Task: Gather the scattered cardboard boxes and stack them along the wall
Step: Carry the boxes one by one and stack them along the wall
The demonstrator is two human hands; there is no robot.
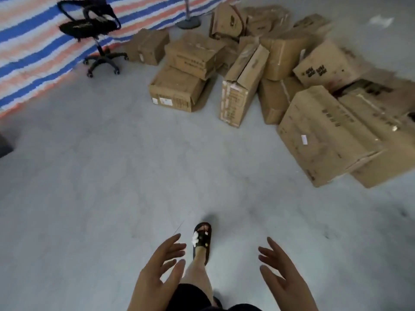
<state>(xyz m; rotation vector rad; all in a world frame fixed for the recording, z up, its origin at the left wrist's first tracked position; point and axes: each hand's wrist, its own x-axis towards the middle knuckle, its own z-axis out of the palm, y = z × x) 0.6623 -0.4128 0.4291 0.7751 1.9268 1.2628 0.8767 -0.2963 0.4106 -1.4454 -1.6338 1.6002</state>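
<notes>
Several brown cardboard boxes lie scattered in a loose heap across the far right of the grey floor. A large box (325, 135) lies tilted nearest me at the right. A tall narrow box (241, 86) stands on end in the middle. Two boxes are stacked at the left of the heap, the lower one (177, 90) flat on the floor. My left hand (157, 274) and my right hand (283, 277) are held out low in front of me, fingers spread and empty, well short of any box.
A black office chair (98, 34) stands at the far left before a blue, red and white striped tarp (27, 46) that hangs along the wall. A round stand base (188, 22) sits behind the boxes. My foot in a black sandal (202, 241) steps forward on the open floor.
</notes>
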